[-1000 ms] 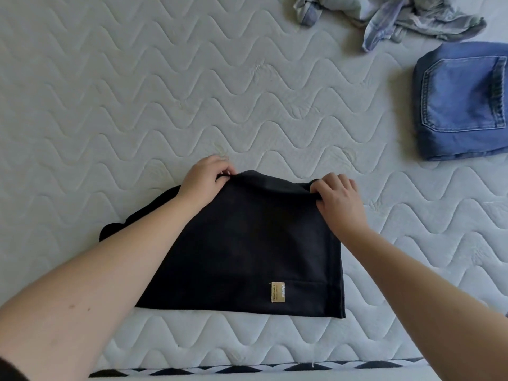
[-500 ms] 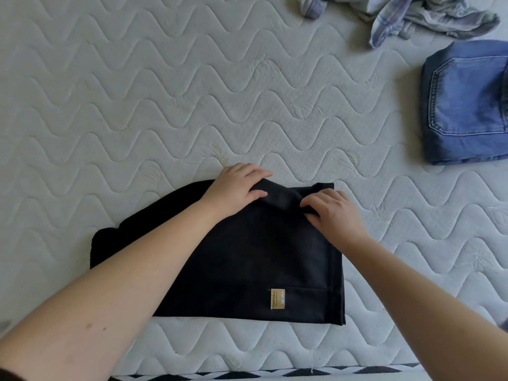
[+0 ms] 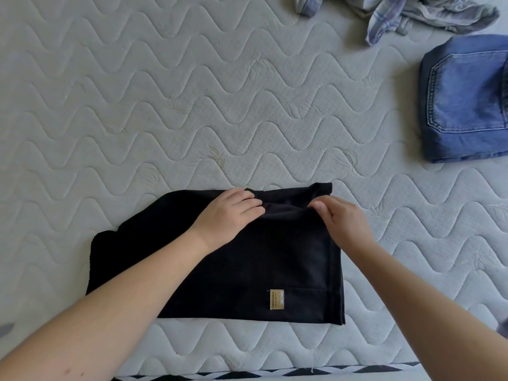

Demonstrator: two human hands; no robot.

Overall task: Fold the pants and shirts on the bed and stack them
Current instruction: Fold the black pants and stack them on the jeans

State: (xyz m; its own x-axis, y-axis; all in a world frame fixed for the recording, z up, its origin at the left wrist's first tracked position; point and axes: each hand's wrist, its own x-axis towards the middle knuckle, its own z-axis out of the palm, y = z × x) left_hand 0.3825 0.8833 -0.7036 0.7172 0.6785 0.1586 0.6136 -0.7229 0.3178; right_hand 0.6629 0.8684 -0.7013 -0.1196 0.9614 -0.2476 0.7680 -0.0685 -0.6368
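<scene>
A folded black garment (image 3: pixel 247 270) with a small gold label lies on the quilted mattress (image 3: pixel 165 105) near its front edge. My left hand (image 3: pixel 229 215) rests flat on the garment close to its far edge, fingers straight and pointing right. My right hand (image 3: pixel 342 220) is at the far right corner, its curled fingertips pinching a ridge of the black fabric. Folded blue jeans (image 3: pixel 464 103) sit at the right edge of the view. A crumpled grey and plaid shirt pile (image 3: pixel 428 12) lies at the top right.
The mattress's front edge with a black-and-white trim (image 3: pixel 275 374) runs along the bottom of the view. Bare quilted surface stretches to the left and beyond the black garment.
Both hands held the garment's far edge a second ago. They have since moved closer together; my left hand now lies flat on the fabric, and the far edge has settled on the mattress.
</scene>
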